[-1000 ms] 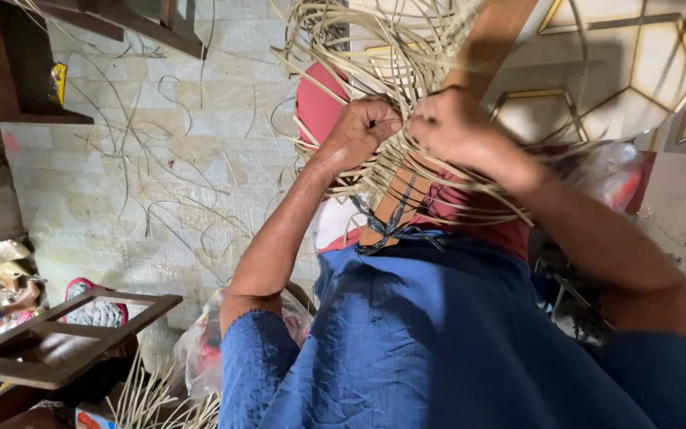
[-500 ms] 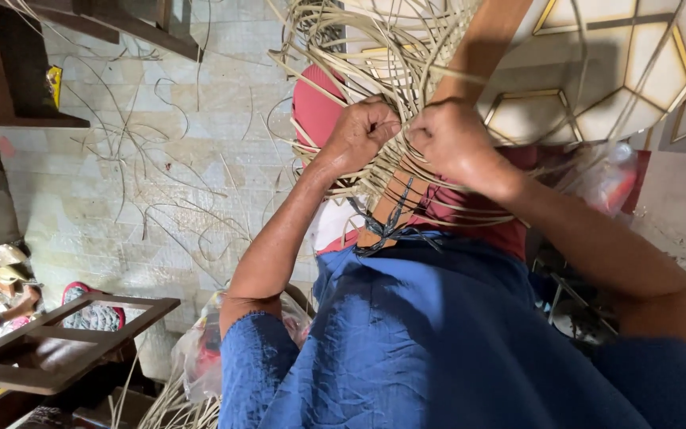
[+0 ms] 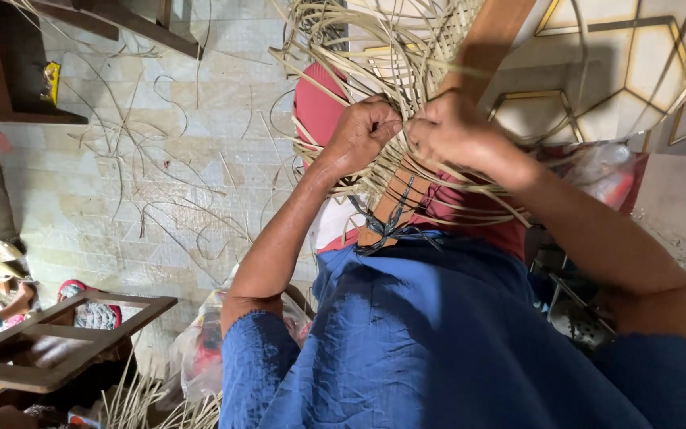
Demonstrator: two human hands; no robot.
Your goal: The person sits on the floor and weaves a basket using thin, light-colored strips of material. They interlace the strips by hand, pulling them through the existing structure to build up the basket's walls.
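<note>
Both fists have closed nearer together: left hand (image 3: 365,131) and right hand (image 3: 446,131) clench cane strands (image 3: 391,71), tightening weave; next, firm pull.

I see a pale tiled floor (image 3: 121,199) strewn with loose thin cane strands (image 3: 160,167), curling every way across it. At the floor's upper left edge stands dark wooden shelving (image 3: 17,79) with a small yellow thing (image 3: 52,79) on it. Toward the lower left corner lies a bare wooden frame (image 3: 57,342), and beside it a crumpled clear plastic bag (image 3: 200,357). More pale strips (image 3: 136,401) fan out at the bottom edge. At the upper right I make out gold-edged hexagonal frames (image 3: 637,71) against a light surface, and below them another plastic bag (image 3: 605,171) with red inside.
</note>
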